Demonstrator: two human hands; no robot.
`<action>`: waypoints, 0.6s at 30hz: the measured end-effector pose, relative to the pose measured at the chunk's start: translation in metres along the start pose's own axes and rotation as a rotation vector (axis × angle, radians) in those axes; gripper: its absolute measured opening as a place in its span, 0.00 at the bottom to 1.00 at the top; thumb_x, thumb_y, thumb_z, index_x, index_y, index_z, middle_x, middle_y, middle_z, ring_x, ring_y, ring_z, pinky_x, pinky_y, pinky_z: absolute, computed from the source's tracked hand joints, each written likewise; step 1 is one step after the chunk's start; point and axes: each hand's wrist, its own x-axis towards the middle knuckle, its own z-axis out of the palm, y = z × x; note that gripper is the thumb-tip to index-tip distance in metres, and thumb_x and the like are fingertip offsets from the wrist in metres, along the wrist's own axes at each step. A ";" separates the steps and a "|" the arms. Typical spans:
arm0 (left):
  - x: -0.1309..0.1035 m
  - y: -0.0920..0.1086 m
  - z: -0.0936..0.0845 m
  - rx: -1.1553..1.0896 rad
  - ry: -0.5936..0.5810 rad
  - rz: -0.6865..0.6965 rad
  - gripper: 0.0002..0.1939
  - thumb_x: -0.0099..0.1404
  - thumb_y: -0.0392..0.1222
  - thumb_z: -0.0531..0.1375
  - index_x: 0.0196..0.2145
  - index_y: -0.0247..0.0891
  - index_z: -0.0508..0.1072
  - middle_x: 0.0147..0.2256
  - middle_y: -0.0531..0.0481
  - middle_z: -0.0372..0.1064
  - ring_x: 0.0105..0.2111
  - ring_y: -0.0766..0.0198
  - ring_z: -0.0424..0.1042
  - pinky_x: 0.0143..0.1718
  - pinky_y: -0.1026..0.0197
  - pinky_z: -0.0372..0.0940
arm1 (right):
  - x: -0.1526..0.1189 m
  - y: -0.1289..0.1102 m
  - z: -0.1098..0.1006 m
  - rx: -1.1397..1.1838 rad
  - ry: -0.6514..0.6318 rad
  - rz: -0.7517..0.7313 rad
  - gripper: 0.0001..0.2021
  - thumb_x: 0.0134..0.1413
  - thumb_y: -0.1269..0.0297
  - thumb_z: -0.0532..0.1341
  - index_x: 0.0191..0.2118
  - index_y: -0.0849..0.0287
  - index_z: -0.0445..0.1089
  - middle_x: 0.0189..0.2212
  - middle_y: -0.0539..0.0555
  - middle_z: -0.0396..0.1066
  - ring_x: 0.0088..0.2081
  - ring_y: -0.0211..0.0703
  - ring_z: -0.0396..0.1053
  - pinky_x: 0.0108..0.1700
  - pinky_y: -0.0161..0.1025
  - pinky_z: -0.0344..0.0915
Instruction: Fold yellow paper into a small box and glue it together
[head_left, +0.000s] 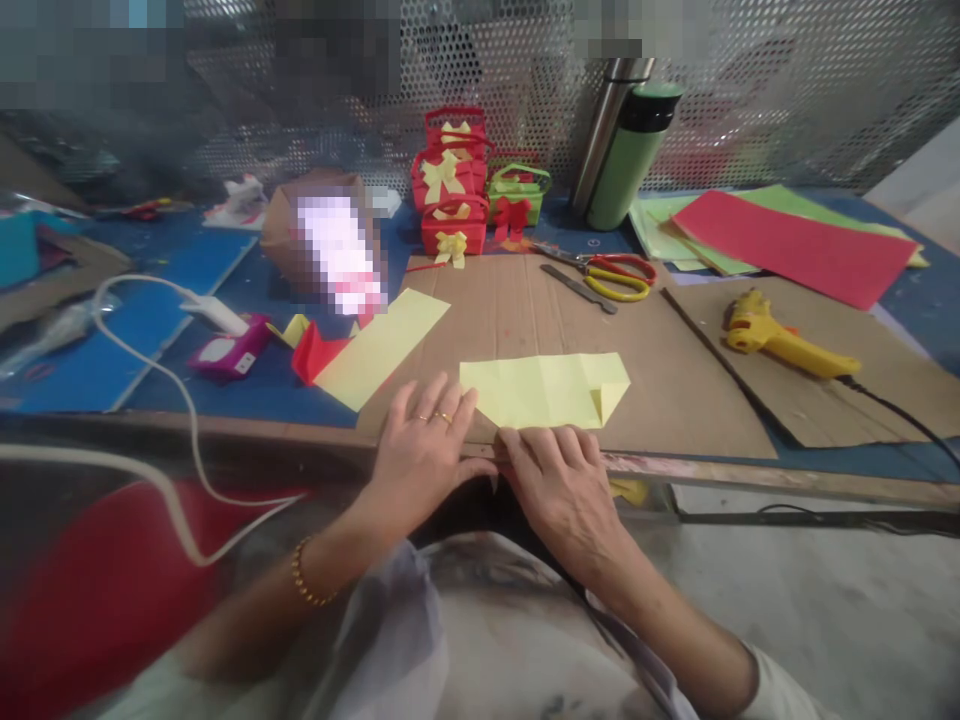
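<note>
A pale yellow paper strip with creases lies on the brown cardboard; its right end has a folded corner. My left hand, wearing rings, rests flat with fingers spread, its fingertips at the strip's left end. Along the strip's lower edge lie the fingertips of my right hand, palm down at the table edge, the fingers side by side and slightly bent. Neither hand grips anything visible. Another plain yellow strip lies slantwise beyond my left hand, beside a folded red paper piece.
Scissors and a dark metal tool lie behind the strip. At right are a yellow glue gun and coloured sheets. Small red boxes, a green box and bottles stand behind; a purple charger lies left.
</note>
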 end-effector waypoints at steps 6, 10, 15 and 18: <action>0.002 0.011 -0.001 0.019 0.015 0.033 0.35 0.64 0.49 0.68 0.60 0.21 0.67 0.57 0.28 0.70 0.61 0.40 0.67 0.63 0.40 0.58 | 0.002 -0.001 0.002 0.003 0.009 0.010 0.09 0.68 0.69 0.56 0.49 0.63 0.71 0.36 0.57 0.68 0.37 0.49 0.56 0.43 0.46 0.55; 0.000 0.008 0.000 -0.065 0.080 0.191 0.21 0.71 0.41 0.61 0.57 0.27 0.70 0.55 0.35 0.73 0.60 0.49 0.69 0.66 0.45 0.57 | 0.002 -0.004 0.001 -0.009 0.016 0.021 0.10 0.68 0.69 0.55 0.48 0.63 0.71 0.34 0.56 0.67 0.36 0.49 0.55 0.43 0.46 0.56; -0.003 0.009 0.012 -0.001 0.165 0.238 0.23 0.71 0.41 0.59 0.58 0.23 0.68 0.54 0.31 0.73 0.58 0.47 0.71 0.64 0.47 0.60 | 0.001 -0.009 0.001 -0.012 0.003 0.037 0.12 0.68 0.71 0.53 0.51 0.64 0.71 0.38 0.58 0.69 0.39 0.50 0.57 0.48 0.47 0.58; -0.002 0.013 0.020 0.046 0.224 0.228 0.25 0.71 0.43 0.59 0.59 0.21 0.67 0.52 0.30 0.73 0.56 0.47 0.72 0.64 0.48 0.61 | 0.002 -0.011 0.004 -0.010 0.014 0.048 0.13 0.68 0.71 0.52 0.51 0.65 0.71 0.37 0.58 0.69 0.38 0.50 0.57 0.47 0.47 0.58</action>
